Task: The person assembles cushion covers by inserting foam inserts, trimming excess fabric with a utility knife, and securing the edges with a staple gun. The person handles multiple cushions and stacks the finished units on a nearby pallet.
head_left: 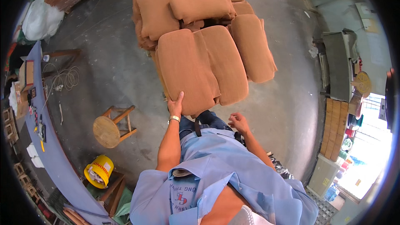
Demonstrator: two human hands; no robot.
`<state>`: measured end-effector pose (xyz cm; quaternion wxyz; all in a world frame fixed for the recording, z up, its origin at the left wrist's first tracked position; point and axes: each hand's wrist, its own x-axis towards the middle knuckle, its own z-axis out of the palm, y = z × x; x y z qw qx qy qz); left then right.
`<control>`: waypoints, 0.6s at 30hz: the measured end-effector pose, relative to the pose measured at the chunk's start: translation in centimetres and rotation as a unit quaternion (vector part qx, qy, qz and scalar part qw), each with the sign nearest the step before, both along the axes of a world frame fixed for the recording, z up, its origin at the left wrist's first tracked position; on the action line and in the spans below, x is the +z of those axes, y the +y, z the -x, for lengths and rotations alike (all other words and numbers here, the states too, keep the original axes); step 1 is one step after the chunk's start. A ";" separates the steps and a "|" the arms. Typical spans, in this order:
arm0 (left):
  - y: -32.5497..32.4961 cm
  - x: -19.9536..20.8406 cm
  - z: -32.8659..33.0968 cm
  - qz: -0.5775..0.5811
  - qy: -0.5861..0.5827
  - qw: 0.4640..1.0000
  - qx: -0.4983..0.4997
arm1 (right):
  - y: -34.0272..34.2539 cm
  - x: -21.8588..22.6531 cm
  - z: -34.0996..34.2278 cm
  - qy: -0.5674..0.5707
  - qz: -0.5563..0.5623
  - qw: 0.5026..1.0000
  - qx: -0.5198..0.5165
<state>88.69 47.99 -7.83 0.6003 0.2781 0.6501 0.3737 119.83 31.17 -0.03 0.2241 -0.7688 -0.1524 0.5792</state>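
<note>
A stack of brown fabric-covered cushions [185,66] lies in front of me, the nearest one at the left of the front row. My left hand [175,106] grips this cushion's lower left corner, thumb on top and the other fingers mostly hidden beneath. Beside it to the right lies another brown cushion [225,64], overlapping its neighbours. My right hand [238,122] hangs near my waist, apart from the cushions, fingers loosely bent and nothing seen in it. Further cushions [200,7] are piled behind, and one [252,48] lies at the right.
A round wooden stool [106,131] lies tipped on the floor at my left, near a yellow bucket [99,171]. A long blue-topped bench [54,141] with tools runs along the left. Cabinets [338,64] and stacked brown boards [333,129] line the right wall.
</note>
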 end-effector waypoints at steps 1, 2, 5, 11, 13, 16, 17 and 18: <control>-0.1 0.1 -0.4 -0.012 0.009 1.000 -0.015 | -1.3 -0.8 0.1 -0.029 0.002 0.997 0.066; -0.4 0.1 -0.4 -0.025 0.022 0.999 -0.025 | -1.5 -0.7 0.3 -0.048 -0.008 0.996 0.080; -1.6 -4.4 -0.9 -0.092 0.230 0.964 -0.097 | -0.3 1.1 1.3 -0.066 -0.006 0.994 0.081; 1.3 1.9 1.1 0.087 0.276 0.912 -0.292 | -0.7 3.0 2.7 -0.040 -0.043 0.998 0.000; 1.9 2.4 1.9 0.101 0.242 0.911 -0.319 | -0.6 3.6 3.5 -0.042 -0.042 0.998 0.008; -0.2 -0.2 3.6 0.030 0.183 0.937 -0.297 | -2.9 3.8 3.8 -0.072 -0.024 0.994 0.084; -1.1 -0.4 3.6 0.011 0.192 0.938 -0.289 | -5.0 2.7 3.3 -0.087 -0.046 0.991 0.089; -1.9 -0.7 3.9 -0.005 0.205 0.938 -0.281 | -6.3 2.2 3.7 -0.083 -0.047 0.993 0.068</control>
